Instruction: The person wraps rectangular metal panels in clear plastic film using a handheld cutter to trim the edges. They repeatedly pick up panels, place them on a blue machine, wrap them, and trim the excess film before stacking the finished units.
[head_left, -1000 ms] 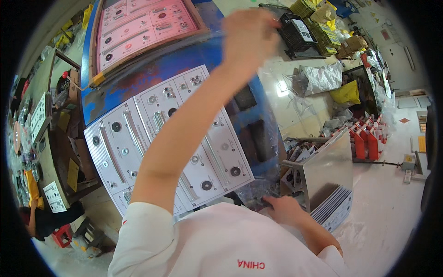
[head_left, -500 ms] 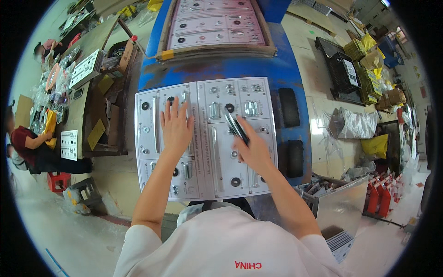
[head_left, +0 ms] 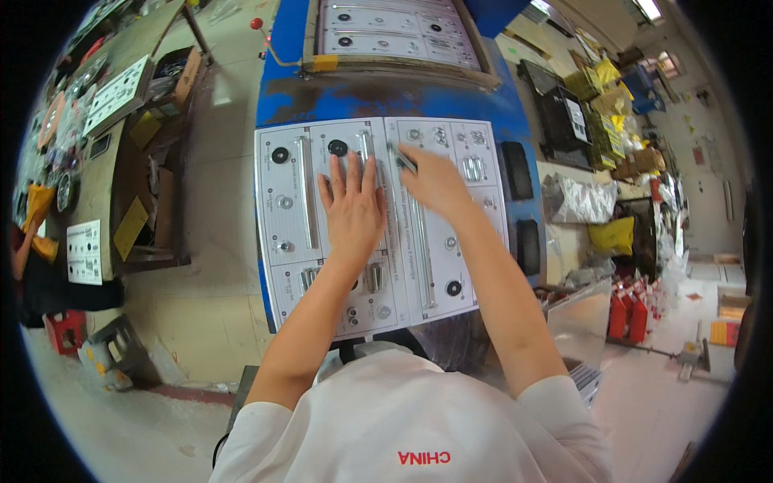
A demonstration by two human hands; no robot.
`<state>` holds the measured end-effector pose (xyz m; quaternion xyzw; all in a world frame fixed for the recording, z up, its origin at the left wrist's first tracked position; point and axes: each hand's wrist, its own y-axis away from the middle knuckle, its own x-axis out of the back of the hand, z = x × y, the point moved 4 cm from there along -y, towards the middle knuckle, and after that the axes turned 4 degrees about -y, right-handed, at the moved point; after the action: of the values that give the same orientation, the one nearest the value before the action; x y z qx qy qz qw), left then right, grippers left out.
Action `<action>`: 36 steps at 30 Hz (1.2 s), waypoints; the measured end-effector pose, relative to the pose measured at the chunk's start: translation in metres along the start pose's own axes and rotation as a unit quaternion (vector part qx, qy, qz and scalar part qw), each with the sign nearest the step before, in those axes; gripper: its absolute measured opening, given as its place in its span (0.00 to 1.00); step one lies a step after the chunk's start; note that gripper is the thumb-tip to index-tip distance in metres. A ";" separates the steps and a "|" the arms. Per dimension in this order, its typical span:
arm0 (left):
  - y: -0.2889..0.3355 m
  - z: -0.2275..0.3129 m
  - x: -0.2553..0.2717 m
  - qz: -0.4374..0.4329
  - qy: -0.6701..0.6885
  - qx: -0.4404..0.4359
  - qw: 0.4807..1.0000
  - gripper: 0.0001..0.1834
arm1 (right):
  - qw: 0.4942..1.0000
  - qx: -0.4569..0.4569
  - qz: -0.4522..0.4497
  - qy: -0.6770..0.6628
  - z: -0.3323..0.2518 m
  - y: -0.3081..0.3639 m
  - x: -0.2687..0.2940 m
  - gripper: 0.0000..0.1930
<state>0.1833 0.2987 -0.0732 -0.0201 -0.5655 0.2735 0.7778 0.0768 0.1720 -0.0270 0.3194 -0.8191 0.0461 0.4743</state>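
Two white printed cards lie side by side on a blue work surface, a left card (head_left: 274,217) and a right card (head_left: 475,282). Clear film appears to cover the silvery rods, black round discs and small metal parts on them. My left hand (head_left: 353,209) presses flat on the left card, fingers spread, beside a black disc (head_left: 337,148). In my right hand (head_left: 435,181) is a slim dark tool (head_left: 403,158), shaped like a utility knife, at the upper part of the seam between the cards. My fingers hide most of its handle.
Beyond the cards, a wooden-edged frame (head_left: 403,72) holds more such parts cards. Two black pads (head_left: 516,171) sit on the blue surface at right. A cluttered bench (head_left: 105,173) stands left, with a person's arm near it. Red objects and crates are at right.
My view has shifted, so the cards sit further right in it. My right hand has brought the tool from over the right card to the seam. My left hand stays on the left card.
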 end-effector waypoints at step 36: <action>-0.229 0.132 -0.144 -0.314 0.038 -0.214 0.924 0.22 | 0.628 -0.307 0.427 -0.574 0.136 0.353 -0.054 0.20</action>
<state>0.1277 0.0030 -0.0733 -0.0176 -0.5580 -0.1132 0.8219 -0.2064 0.4264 -0.0647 -0.2678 -0.9371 -0.2033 -0.0938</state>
